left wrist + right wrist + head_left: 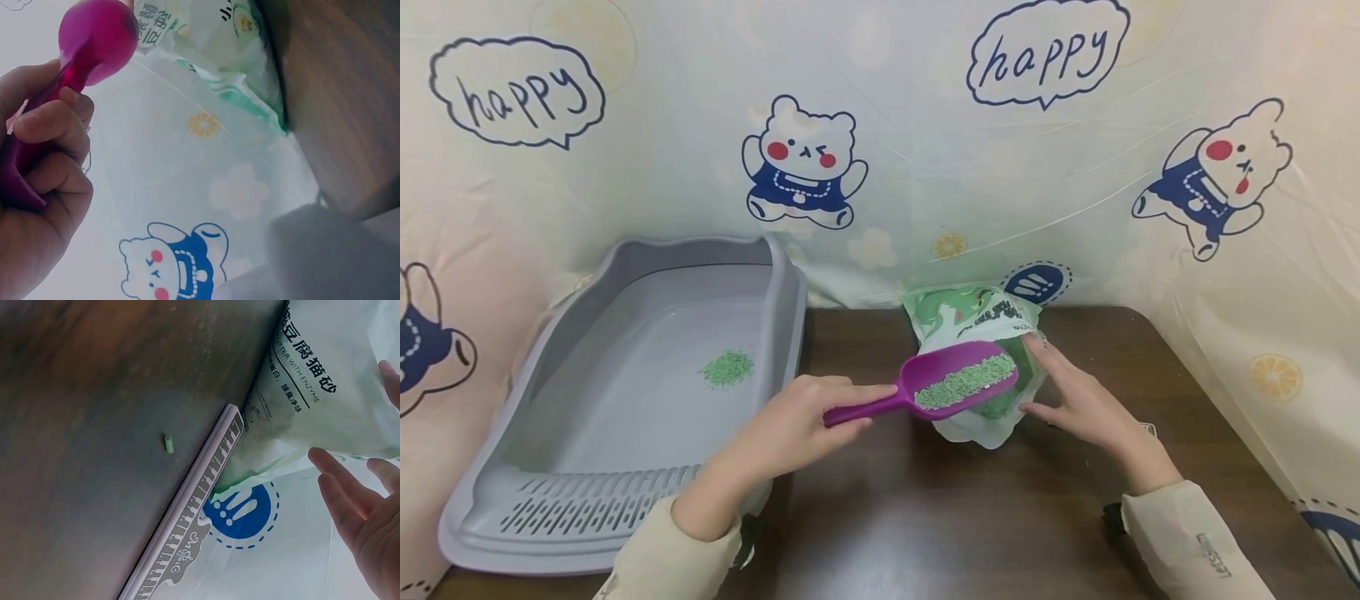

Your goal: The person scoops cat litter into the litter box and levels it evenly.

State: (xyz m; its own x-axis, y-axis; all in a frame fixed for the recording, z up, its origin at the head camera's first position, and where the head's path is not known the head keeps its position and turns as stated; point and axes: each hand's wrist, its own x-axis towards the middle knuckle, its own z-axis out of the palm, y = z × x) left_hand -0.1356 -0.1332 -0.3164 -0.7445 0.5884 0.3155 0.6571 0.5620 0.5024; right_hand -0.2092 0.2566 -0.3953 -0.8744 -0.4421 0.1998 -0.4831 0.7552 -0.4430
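Observation:
My left hand (797, 421) grips the handle of a purple scoop (910, 371), which carries a heap of green cat litter pellets (964, 383). The scoop is held above the open mouth of a green and white cat litter bag (955, 321). In the left wrist view, fingers curl round the scoop's handle (37, 150). My right hand (1086, 408) touches the right side of the bag with its fingers extended; the right wrist view shows the fingertips (322, 456) against the bag's printed side (312, 387).
A grey litter box (790, 333) stands on the left with a small pile of green pellets (727, 368) on its floor. Beside the bag in the right wrist view lies a pale flat item with a piano-key pattern (194, 512). One stray pellet (168, 443) is on the brown table (880, 517).

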